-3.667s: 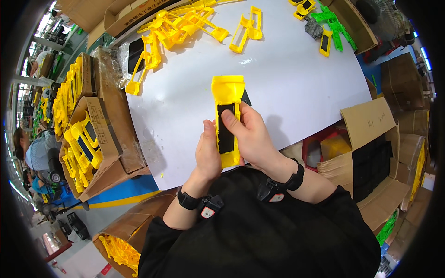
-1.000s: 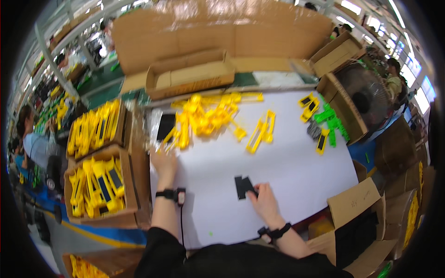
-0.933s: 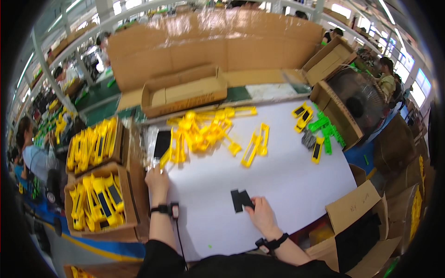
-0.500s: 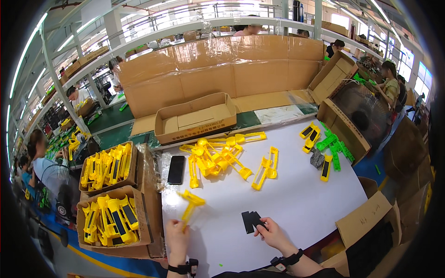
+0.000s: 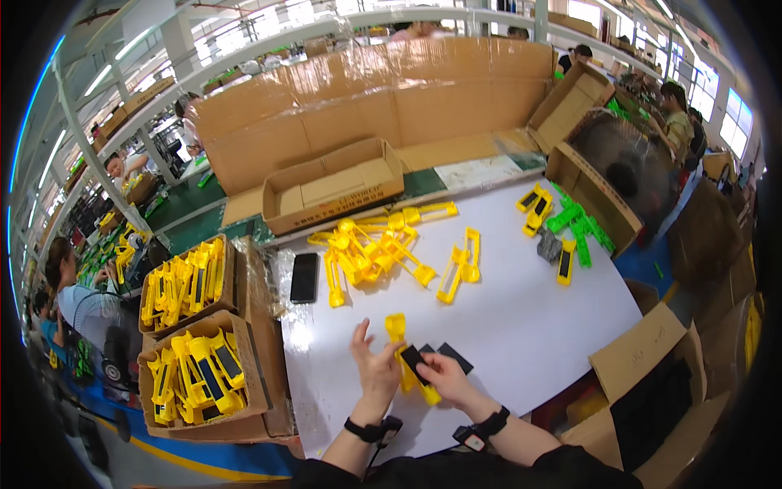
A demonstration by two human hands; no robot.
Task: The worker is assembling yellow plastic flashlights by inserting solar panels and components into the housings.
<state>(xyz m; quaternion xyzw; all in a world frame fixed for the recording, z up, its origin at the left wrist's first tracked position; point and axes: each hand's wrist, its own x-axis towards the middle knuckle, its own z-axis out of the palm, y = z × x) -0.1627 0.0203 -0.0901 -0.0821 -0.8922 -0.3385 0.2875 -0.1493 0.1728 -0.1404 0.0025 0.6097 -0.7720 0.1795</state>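
A yellow plastic frame stands out in front of me over the white tabletop, one end pointing away and the other toward me. Its near side is pinched by my left hand, whose other fingers are raised. From the right, my right hand holds a thin black strip against the frame's middle. More black strips fan out beyond my right fingers; whether they are held or lie on the table is hard to tell. My hands partly hide the frame.
Loose yellow frames are heaped beyond my hands, beside a phone. Two cartons of strip-fitted frames stand left. Green parts lie far right; an open carton holding black material stands near right. A cardboard tray sits behind.
My left hand has brought the yellow frame right and nearer. The right hand has moved slightly left and up, and one black strip now meets the frame. The whole view has shifted slightly.
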